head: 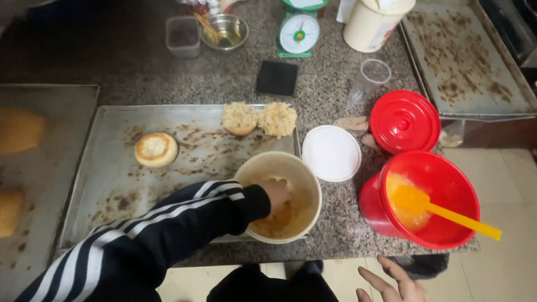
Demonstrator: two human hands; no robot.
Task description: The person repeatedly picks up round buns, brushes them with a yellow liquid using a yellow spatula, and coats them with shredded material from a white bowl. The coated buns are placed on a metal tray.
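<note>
The cream bucket (279,196) stands at the near edge of the granite counter (140,72), overlapping the near right corner of the baking tray (112,168). The left hand (277,193) is plunged into it, down among pale yellowish shredded filling (277,221); fingers are buried, so whether they are closed on anything cannot be told. The sleeve is black with white stripes.

Just right of that hand, a white lid (331,152) lies flat on the counter. Further right stands a red bucket (425,198) of yellow paste with a yellow spatula (442,211) leaning out over its rim; its red lid (404,121) lies beyond it.

Beyond the hand, on the tray's far edge, sit two coated buns (258,118), touching. To the left, well apart, is one plain bun (156,149).

The right hand (391,282) hangs below the counter edge, fingers spread, holding nothing.
</note>
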